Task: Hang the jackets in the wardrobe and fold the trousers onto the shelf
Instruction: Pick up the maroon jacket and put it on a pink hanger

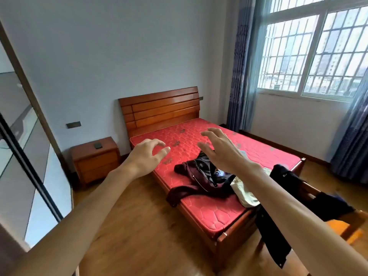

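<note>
Both arms stretch out over the bed: left hand [147, 154] hangs with fingers loosely curled, right hand [217, 150] is spread, neither holding anything. The clothes [201, 176] lie heaped on the red mattress [209, 212], below the right hand.

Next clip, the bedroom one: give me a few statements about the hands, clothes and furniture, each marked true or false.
1. Both hands hold nothing. True: the left hand and right hand hover with fingers spread.
2. The maroon jacket hangs in the wardrobe. False: it lies on the red mattress.
3. A dark garment drapes over the wooden chair. True.
4. The nightstand stands right of the bed. False: it stands left.
</note>
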Tool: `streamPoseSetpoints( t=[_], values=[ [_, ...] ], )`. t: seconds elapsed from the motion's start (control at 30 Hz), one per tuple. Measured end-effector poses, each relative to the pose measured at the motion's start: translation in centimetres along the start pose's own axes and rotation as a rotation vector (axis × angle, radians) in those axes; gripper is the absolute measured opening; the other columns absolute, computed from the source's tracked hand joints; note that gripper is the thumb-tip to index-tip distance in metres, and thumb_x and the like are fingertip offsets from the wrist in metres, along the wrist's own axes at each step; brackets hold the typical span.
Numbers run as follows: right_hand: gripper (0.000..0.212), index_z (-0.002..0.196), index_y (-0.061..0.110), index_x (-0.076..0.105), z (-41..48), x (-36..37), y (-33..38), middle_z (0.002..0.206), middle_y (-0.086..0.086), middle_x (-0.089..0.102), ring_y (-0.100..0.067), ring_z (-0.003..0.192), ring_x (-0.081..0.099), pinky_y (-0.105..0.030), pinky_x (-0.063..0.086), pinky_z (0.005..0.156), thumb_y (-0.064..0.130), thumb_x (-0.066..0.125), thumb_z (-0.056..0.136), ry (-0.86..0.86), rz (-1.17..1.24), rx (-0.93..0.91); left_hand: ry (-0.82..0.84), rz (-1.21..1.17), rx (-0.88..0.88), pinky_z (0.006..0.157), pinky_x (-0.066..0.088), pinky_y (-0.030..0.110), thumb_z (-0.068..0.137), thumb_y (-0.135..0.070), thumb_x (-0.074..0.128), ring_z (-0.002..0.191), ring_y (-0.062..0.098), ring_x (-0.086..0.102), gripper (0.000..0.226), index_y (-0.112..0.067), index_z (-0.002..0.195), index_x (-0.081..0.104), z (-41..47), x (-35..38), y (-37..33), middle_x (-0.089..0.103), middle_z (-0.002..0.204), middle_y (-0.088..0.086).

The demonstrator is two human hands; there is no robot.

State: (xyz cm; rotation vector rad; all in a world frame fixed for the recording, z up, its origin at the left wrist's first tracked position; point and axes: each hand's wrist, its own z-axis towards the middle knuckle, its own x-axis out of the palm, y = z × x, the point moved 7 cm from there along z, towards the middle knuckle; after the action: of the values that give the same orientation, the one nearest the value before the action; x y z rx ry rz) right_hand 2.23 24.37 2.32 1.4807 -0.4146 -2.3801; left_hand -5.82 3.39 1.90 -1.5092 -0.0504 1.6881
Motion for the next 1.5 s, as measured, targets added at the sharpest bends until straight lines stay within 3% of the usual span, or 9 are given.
streamPoseSetpoints(
  t=[0.23,0.47,0.57,0.7,0.9,1.0,1.2,1.5],
  values=[
    [0.052,0.143,0.017,0.046,5.3,2.8,-4.3,0.155,-0.01,0.034,-0.027,0.144,0.031,-0.052,0.032,0.114,0.047,0.044,0.1,-0.013,-0.033,0.04,0.034,-0.015,0.025,0.105,0.032,0.028,0.094,-0.053,0.059,0.139,0.017,0.042,0.051,-0.025,0.136,0.057,6.8,3.5,2.6,0.047,0.149,-0.001],
    [0.054,0.144,0.024,0.046,10.0,6.5,-7.8,0.159,-0.003,0.031,-0.021,0.151,0.016,-0.045,0.005,0.122,0.054,0.038,0.1,-0.03,-0.146,0.035,0.052,0.01,0.072,0.118,0.025,0.041,0.089,-0.06,0.061,0.151,0.02,0.023,0.064,-0.03,0.144,0.05,13.3,7.5,7.2,0.032,0.161,0.0],
    [0.061,0.149,0.025,0.039,12.7,9.0,-10.0,0.163,-0.002,0.023,-0.022,0.153,0.006,-0.048,0.002,0.122,0.059,0.036,0.098,0.0,-0.181,0.085,0.079,0.104,0.13,0.122,0.022,0.052,0.088,-0.063,0.06,0.153,0.024,0.019,0.072,-0.032,0.151,0.041,17.2,8.9,9.3,0.026,0.165,0.004],
    [0.065,0.152,0.026,0.033,16.8,12.4,-12.6,0.164,-0.001,0.018,-0.024,0.153,0.004,-0.045,0.0,0.121,0.061,0.037,0.097,0.021,-0.21,0.161,0.128,0.14,0.185,0.122,0.019,0.052,0.089,-0.063,0.058,0.153,0.026,0.019,0.074,-0.03,0.153,0.038,23.0,10.0,12.4,0.024,0.166,0.006],
    [0.064,0.152,0.025,0.032,22.7,16.4,-15.1,0.163,-0.004,0.022,-0.025,0.153,0.008,-0.05,0.007,0.123,0.059,0.037,0.098,0.041,-0.233,0.309,0.229,0.097,0.228,0.121,0.022,0.051,0.089,-0.065,0.056,0.151,0.026,0.023,0.075,-0.029,0.152,0.039,31.4,10.9,17.0,0.027,0.164,0.004],
    [0.064,0.153,0.024,0.03,24.7,17.4,-15.7,0.164,-0.004,0.019,-0.022,0.153,0.006,-0.044,0.005,0.124,0.056,0.039,0.099,0.035,-0.224,0.369,0.274,0.011,0.228,0.119,0.029,0.05,0.089,-0.064,0.057,0.147,0.025,0.033,0.071,-0.028,0.149,0.044,34.9,11.5,18.8,0.036,0.16,0.003],
    [0.067,0.149,0.022,0.038,27.6,18.9,-18.5,0.154,0.001,0.037,-0.019,0.14,0.039,-0.045,0.037,0.113,0.062,0.036,0.095,0.024,-0.083,0.498,0.351,-0.258,0.155,0.096,0.047,0.029,0.092,-0.053,0.062,0.114,0.014,0.06,0.051,-0.027,0.136,0.058,39.8,14.2,21.2,0.059,0.134,-0.003],
    [0.053,0.146,0.022,0.042,30.1,20.8,-25.7,0.148,0.002,0.045,-0.015,0.133,0.043,-0.029,0.034,0.105,0.049,0.042,0.101,-0.054,0.041,0.671,0.476,-0.376,0.059,0.094,0.04,0.028,0.097,-0.056,0.052,0.116,0.012,0.057,0.049,-0.028,0.137,0.057,46.5,20.9,22.3,0.06,0.132,-0.009]
  ],
)
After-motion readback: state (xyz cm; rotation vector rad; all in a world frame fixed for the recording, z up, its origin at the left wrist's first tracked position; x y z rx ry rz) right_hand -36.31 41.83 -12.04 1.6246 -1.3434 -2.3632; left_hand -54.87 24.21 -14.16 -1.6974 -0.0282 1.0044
